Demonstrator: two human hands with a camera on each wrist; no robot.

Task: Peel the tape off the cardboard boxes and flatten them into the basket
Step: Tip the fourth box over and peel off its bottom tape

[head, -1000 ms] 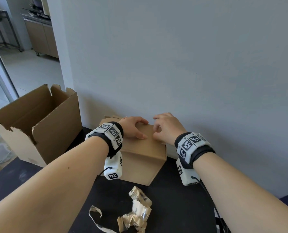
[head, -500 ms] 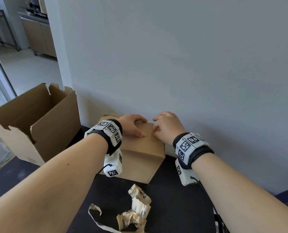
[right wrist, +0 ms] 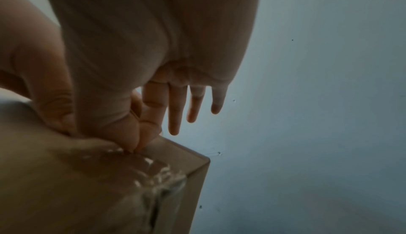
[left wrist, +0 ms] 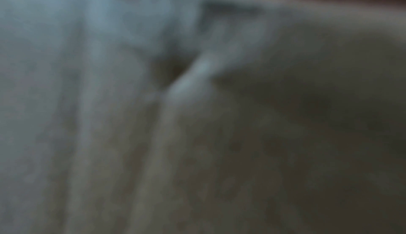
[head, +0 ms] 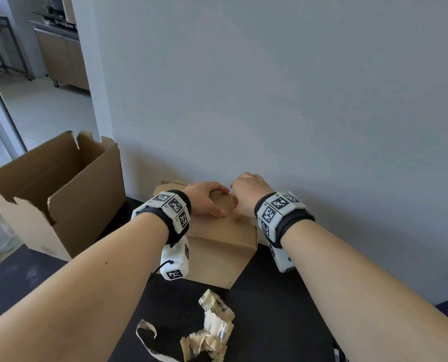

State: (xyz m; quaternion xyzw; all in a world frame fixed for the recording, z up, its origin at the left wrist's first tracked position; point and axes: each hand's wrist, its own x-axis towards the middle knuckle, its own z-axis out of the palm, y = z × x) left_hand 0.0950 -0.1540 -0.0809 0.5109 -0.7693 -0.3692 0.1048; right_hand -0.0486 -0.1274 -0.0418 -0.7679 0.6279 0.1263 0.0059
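Note:
A small closed cardboard box [head: 217,246] stands on the black table against the wall. My left hand [head: 207,201] lies on its top with the fingers curled over the far edge and the thumb [right wrist: 50,107] pressed on the lid. Close beside it, my right hand [head: 243,194] is on the top. In the right wrist view its thumb and forefinger [right wrist: 136,146] pinch a wrinkled strip of clear tape [right wrist: 153,170]. That strip runs across the box [right wrist: 66,194] top and down its side. The other right fingers hang straight. The left wrist view is only blur.
A large open cardboard box [head: 60,194] stands at the left on the table. A crumpled wad of peeled tape [head: 212,333] lies on the black table [head: 270,309] in front of the small box. The grey wall [head: 296,100] rises right behind it.
Both hands stay on the small box. The right hand has edged slightly closer to the left hand's fingertips. The boxes have not moved.

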